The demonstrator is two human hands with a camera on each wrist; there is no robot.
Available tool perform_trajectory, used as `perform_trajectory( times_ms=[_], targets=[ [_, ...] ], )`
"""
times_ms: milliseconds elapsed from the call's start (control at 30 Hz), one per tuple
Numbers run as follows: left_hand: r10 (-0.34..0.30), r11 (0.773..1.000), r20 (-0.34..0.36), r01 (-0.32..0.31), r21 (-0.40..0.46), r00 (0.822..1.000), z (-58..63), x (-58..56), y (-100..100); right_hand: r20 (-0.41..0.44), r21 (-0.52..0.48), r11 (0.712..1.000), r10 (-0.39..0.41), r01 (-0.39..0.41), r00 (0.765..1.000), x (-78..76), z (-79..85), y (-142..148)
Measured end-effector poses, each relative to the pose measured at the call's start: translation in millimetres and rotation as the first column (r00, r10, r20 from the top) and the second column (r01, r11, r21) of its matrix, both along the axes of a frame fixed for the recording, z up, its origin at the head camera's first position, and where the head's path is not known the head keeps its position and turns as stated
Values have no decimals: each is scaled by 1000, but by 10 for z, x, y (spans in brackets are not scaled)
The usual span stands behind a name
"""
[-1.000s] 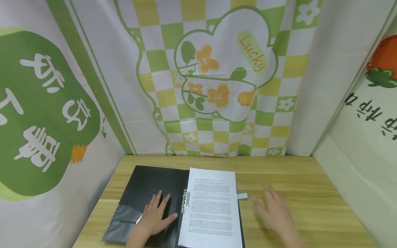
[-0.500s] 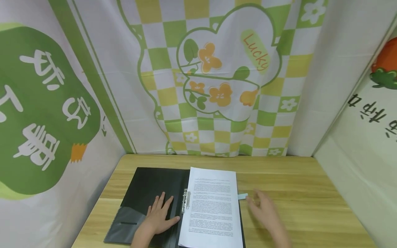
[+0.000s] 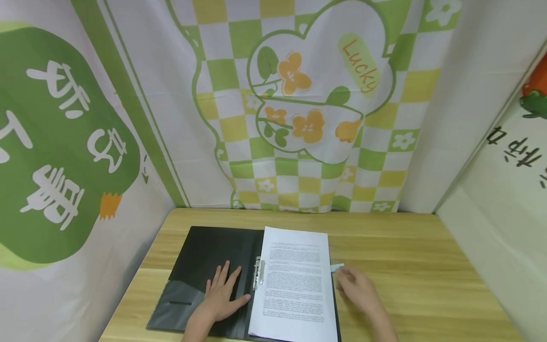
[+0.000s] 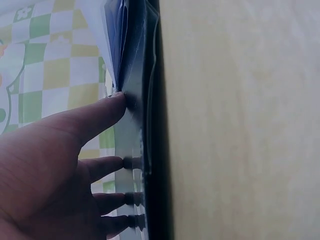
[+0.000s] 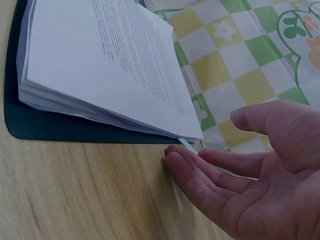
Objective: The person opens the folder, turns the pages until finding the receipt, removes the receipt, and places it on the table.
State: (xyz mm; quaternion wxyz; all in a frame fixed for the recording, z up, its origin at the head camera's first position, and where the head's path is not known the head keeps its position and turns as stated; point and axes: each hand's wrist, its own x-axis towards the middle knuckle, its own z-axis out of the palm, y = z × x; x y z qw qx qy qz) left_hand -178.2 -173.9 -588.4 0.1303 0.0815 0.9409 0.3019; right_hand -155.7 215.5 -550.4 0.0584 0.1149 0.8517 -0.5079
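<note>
A black folder (image 3: 209, 249) lies spread on the wooden table, a stack of printed paper (image 3: 295, 285) on its right side beside a metal clip (image 3: 258, 273). From the stack's right edge a pale blue tab (image 3: 336, 267) sticks out. My left hand (image 3: 217, 299) rests with fingers spread on the inside of the left cover; in the left wrist view its fingertips (image 4: 119, 162) touch the cover. My right hand (image 3: 358, 289) is at the tab. The right wrist view shows its fingers (image 5: 182, 167) by the tab's end, the thumb well apart from them.
The wooden table (image 3: 419, 270) extends to the right of the folder. A clear pocket (image 3: 177, 304) with a slot covers the lower left of the cover. Printed fabric (image 3: 307, 185) hangs behind the table, and more fabric hangs at both sides.
My right hand has moved left from over the table to the blue tab, its fingers bending a little. The left hand has stayed on the cover. The head view has shifted slightly.
</note>
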Motion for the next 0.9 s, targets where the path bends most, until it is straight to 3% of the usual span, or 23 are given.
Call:
perform_trajectory(
  times_ms=[167,533,900],
  targets=[
    [-4,1000,12,3,19,1000,91,24,15,26,-60,998,-1,3,1000,-20,-17,-45],
    [8,1000,-41,-7,28,999,-88,2,-21,34,13,1000,16,-17,999,-36,29,-95],
    [17,999,-67,-15,35,998,-107,24,-27,-26,78,996,34,-32,999,0,8,-85]
  ],
)
